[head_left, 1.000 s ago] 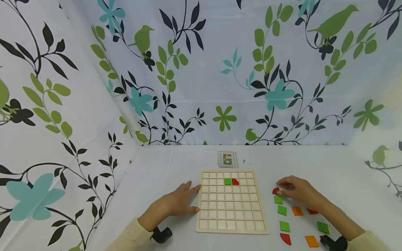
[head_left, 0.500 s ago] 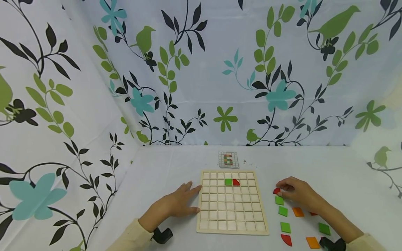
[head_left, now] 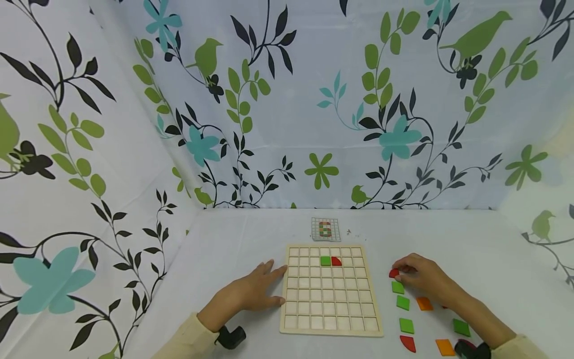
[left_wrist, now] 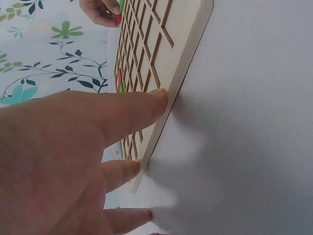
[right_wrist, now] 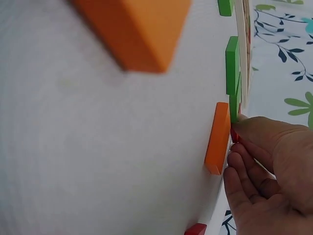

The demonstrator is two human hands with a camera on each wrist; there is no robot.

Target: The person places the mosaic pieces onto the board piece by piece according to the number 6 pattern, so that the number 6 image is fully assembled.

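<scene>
Red, quarter-round and flat, the tile is shown on the white cloth just right of the wooden board, at the head of a short column of green tiles. It is pinched at its edges by the curled fingertips of the right hand; in the right-wrist view only a sliver of red is seen between those fingertips and an orange tile. The left hand is laid flat on the cloth, fingers straight, with fingertips pressed against the board's near edge.

The tile is judged light, rigid and smooth-faced, probably painted wood, and not fragile. Because it is thin, little side wall is offered: a hold across two opposite edges, one straight and one curved, is likely to serve best, with a light tilt to lift one edge off the cloth. Slipping from a pinch on the curved side is the likeliest fault.

A green tile and a red one sit in the board's second row.
</scene>
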